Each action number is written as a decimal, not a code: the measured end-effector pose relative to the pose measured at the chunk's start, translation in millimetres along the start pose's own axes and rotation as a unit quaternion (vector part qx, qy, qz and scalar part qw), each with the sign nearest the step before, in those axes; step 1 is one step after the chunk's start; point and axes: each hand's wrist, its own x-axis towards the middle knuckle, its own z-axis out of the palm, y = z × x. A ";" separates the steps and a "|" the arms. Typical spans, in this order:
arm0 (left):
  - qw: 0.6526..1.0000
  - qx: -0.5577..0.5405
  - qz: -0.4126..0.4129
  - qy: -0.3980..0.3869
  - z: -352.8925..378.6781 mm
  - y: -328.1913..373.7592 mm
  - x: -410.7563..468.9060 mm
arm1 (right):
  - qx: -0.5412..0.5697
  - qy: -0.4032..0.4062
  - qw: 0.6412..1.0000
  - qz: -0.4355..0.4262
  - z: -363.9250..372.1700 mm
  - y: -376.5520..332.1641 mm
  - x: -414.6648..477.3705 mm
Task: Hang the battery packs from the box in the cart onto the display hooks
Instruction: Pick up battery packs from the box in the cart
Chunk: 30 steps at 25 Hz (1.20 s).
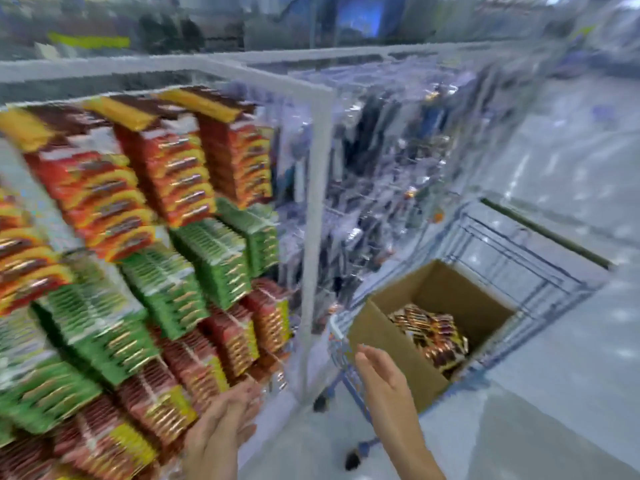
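Your left hand [218,431] is low in the view, fingers spread and fairly straight, its tips just beside the bottom red packs on the display; it holds nothing that you can make out through the motion blur. Your right hand [379,375] is released too, flat with fingers together, edge-on just beside the near wall of the open cardboard box [384,344].

The battery packs [429,332] lie in a loose, overlapping heap at the bottom of that box, glinting gold, red and black. The box sits in the near end of a blue wire cart [512,247], which stands on a pale shiny floor [554,393].

To your left, rows of hanging packs [166,188], red-orange and green, crowd the display, bounded by a white upright post [317,202]. The hooks themselves are hidden behind the stock.

Judging by their look, these are thin carded blister packs: stiff enough to keep their shape, bottom-heavy from the cells, with glossy fronts that may slide against each other. You would likely do best pinching one by its top card edge, near the hang hole, so it dangles straight for the hook
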 end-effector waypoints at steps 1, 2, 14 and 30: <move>0.999 0.002 0.032 -0.017 22.8 -13.0 11.2 | -0.003 0.024 1.000 0.003 -26.1 7.1 8.3; 0.999 0.034 0.024 -0.026 46.3 -15.2 9.9 | -0.003 0.044 0.999 0.008 -52.4 14.6 17.2; 0.975 0.214 0.029 -0.055 269.9 -68.2 56.9 | -0.020 0.154 0.981 0.114 -221.8 69.0 98.7; 0.930 0.340 -0.055 -0.126 432.2 -84.4 321.8 | 0.031 0.258 0.928 0.268 -240.9 75.3 260.4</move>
